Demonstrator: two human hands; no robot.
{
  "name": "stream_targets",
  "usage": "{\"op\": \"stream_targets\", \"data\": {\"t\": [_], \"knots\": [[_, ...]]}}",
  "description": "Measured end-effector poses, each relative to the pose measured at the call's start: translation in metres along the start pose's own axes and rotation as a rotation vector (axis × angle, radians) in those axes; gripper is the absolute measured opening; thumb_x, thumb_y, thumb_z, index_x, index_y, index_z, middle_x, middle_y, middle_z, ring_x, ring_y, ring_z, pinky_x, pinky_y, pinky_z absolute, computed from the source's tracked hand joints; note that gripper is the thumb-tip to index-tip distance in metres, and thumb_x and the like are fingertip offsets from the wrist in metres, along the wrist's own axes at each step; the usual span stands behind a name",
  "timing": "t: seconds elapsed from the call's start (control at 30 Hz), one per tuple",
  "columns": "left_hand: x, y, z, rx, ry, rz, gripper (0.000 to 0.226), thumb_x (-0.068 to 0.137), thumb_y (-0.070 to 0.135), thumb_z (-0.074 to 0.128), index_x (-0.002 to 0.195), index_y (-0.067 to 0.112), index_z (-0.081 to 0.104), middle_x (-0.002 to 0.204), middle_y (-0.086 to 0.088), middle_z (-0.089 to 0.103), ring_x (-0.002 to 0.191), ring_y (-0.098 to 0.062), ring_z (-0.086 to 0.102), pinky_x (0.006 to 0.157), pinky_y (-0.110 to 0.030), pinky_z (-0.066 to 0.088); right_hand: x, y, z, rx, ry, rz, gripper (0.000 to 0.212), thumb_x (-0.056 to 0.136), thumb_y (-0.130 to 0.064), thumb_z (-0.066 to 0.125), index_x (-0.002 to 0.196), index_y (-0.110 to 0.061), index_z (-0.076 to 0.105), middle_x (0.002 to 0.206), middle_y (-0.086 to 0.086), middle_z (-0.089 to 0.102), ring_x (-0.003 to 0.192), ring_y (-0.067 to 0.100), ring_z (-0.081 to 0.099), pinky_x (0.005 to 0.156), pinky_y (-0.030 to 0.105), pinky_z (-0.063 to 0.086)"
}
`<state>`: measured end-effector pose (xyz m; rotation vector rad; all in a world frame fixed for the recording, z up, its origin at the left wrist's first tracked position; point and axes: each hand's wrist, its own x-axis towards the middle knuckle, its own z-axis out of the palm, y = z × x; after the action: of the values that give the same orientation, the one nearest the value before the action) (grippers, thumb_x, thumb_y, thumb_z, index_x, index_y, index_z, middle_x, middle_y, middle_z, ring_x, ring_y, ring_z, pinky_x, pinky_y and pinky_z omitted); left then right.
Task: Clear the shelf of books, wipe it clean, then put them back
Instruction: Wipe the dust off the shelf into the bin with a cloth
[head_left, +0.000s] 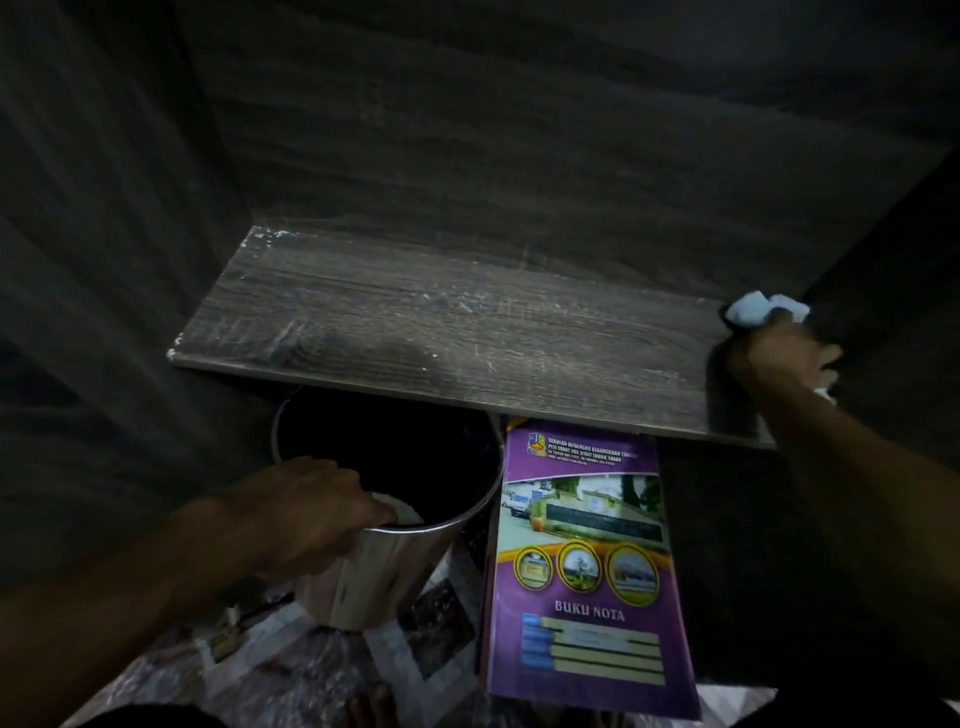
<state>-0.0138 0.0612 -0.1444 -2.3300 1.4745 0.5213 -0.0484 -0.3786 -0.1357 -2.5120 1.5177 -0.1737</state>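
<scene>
Your left hand (311, 519) was curled over the near rim of the metal bin (384, 577), which stood on the patterned floor (311, 675) under the left half of the shelf (441, 322). A pale scrap showed beneath your fingers, but I could not tell what it was.

The shelf board itself carried no books, so the clearing looked done. Dusty streaks and pale flecks lay across its left and middle stretches, so I judged the wiping to be under way, not finished.

Just right of the bin, the purple notebook (582, 561) lay cover-up below the shelf, its top edge tucked under the board's front edge. Whether other books sat beneath it was not clear.

At the far right, your right hand (779, 358) clutched the light blue cloth (763, 309) on the shelf's right end, close to the side wall. Your hands were well apart.

What remained, as I read it: wiping the rest of the board, then putting the books back.
</scene>
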Motion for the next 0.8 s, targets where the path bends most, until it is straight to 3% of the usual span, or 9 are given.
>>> {"op": "stream_targets", "data": {"t": [0.07,0.13,0.23,0.3,0.4,0.57,0.67,0.73,0.8], "knots": [[0.002,0.001,0.0,-0.009,0.016,0.021,0.025,0.093,0.03,0.046,0.117,0.029,0.05,0.114,-0.004,0.061,0.112,-0.026,0.056,0.087,-0.034,0.043,0.004,-0.015,0.009,0.078,-0.035,-0.148,0.059,0.076,-0.053,0.044,0.129,-0.029,0.053,0.138,0.012,0.047,0.125,0.042,0.047,0.106,0.053,0.04],[0.004,0.001,0.0,-0.016,0.015,0.03,0.026,0.094,0.032,0.044,0.119,0.029,0.049,0.117,-0.002,0.06,0.114,-0.025,0.055,0.089,-0.032,0.041,-0.012,-0.039,0.005,0.21,-0.09,-0.271,0.039,0.091,-0.044,0.052,0.123,-0.025,0.06,0.13,0.005,0.054,0.121,0.033,0.053,0.103,0.038,0.044],[0.006,0.0,-0.001,-0.017,0.031,0.032,0.028,0.095,0.033,0.042,0.123,0.032,0.048,0.118,-0.001,0.059,0.115,-0.023,0.054,0.089,-0.032,0.04,-0.011,-0.056,0.007,0.481,-0.166,-0.316,0.032,0.102,-0.019,0.049,0.131,-0.01,0.06,0.117,0.005,0.057,0.11,0.02,0.054,0.079,0.017,0.042],[0.007,0.001,-0.002,-0.025,0.028,0.038,0.028,0.095,0.033,0.042,0.122,0.032,0.048,0.119,-0.001,0.059,0.115,-0.023,0.054,0.09,-0.032,0.04,0.003,-0.043,-0.005,0.463,-0.086,-0.283,0.033,0.103,-0.022,0.047,0.133,-0.015,0.06,0.117,0.006,0.06,0.107,0.023,0.056,0.08,0.023,0.041],[0.008,0.003,-0.004,-0.025,0.018,0.038,0.027,0.096,0.032,0.042,0.122,0.031,0.048,0.119,-0.001,0.058,0.115,-0.022,0.054,0.09,-0.031,0.04,0.026,-0.01,-0.022,0.295,-0.003,-0.187,0.043,0.097,-0.053,0.048,0.13,-0.028,0.056,0.132,0.015,0.057,0.123,0.038,0.05,0.104,0.044,0.04],[0.008,0.002,-0.009,-0.022,0.016,0.029,0.024,0.094,0.03,0.045,0.117,0.03,0.048,0.115,-0.002,0.059,0.112,-0.024,0.056,0.087,-0.031,0.041,0.03,-0.004,-0.019,0.033,-0.124,-0.01,0.041,0.083,-0.04,0.058,0.123,-0.034,0.053,0.144,0.021,0.041,0.132,0.043,0.035,0.11,0.059,0.03],[0.008,0.002,-0.01,-0.025,0.018,0.018,0.024,0.093,0.031,0.046,0.117,0.03,0.049,0.114,-0.002,0.059,0.112,-0.024,0.055,0.087,-0.031,0.04,0.009,-0.021,-0.012,0.077,-0.157,-0.185,0.027,0.085,-0.031,0.058,0.105,-0.046,0.05,0.132,0.016,0.046,0.12,0.041,0.045,0.102,0.056,0.042],[0.008,0.0,-0.012,-0.034,0.027,0.013,0.023,0.094,0.034,0.045,0.116,0.03,0.049,0.112,-0.001,0.059,0.112,-0.023,0.055,0.086,-0.03,0.039,0.0,-0.041,0.006,0.175,-0.119,-0.234,0.037,0.074,-0.04,0.053,0.111,-0.04,0.054,0.113,0.005,0.057,0.107,0.033,0.056,0.099,0.047,0.045],[0.008,0.0,-0.014,-0.04,0.039,0.017,0.023,0.094,0.034,0.045,0.116,0.031,0.05,0.113,-0.001,0.06,0.112,-0.022,0.055,0.086,-0.029,0.039,-0.004,-0.068,0.04,0.359,-0.048,-0.217,0.042,0.072,-0.045,0.045,0.109,-0.033,0.06,0.112,0.0,0.063,0.112,0.031,0.057,0.102,0.044,0.041]]}}
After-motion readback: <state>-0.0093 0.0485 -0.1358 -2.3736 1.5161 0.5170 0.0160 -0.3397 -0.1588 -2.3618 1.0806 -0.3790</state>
